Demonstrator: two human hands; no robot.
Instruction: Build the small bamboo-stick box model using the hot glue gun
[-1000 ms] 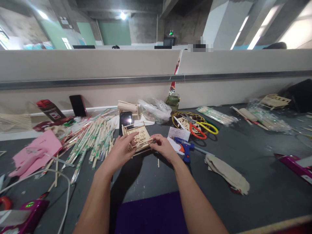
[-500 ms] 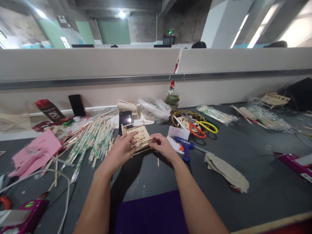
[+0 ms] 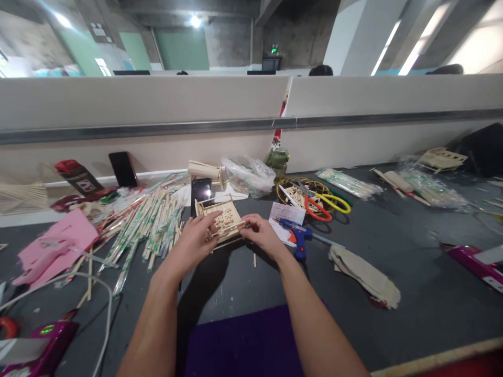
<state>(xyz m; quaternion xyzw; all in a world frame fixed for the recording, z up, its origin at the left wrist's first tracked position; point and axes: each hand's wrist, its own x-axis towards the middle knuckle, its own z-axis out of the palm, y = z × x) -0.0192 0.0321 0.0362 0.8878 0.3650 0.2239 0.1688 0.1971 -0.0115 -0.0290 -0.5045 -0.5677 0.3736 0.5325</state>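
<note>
A small model built of thin wooden sticks [image 3: 228, 213], with little round pieces in the middle of its slatted surface, sits on the dark table in front of me. My left hand [image 3: 193, 236] is closed on its near left side, thumb and fingers at a stick along the front edge. At the front right corner, my right hand [image 3: 260, 234] pinches the end of the same edge. The fingertips partly hide the sticks between them. One short loose stick [image 3: 254, 260] lies on the table just below the right hand.
Wrapped wooden sticks [image 3: 157, 222] are heaped on the left, near a pink glue gun [image 3: 51, 256] on pink paper. To the right lie a blue glue gun [image 3: 301, 238], scissors [image 3: 318, 208] on a yellow-rimmed basket [image 3: 283, 184], and a glove [image 3: 365, 275]. A phone [image 3: 201, 189] lies behind the model.
</note>
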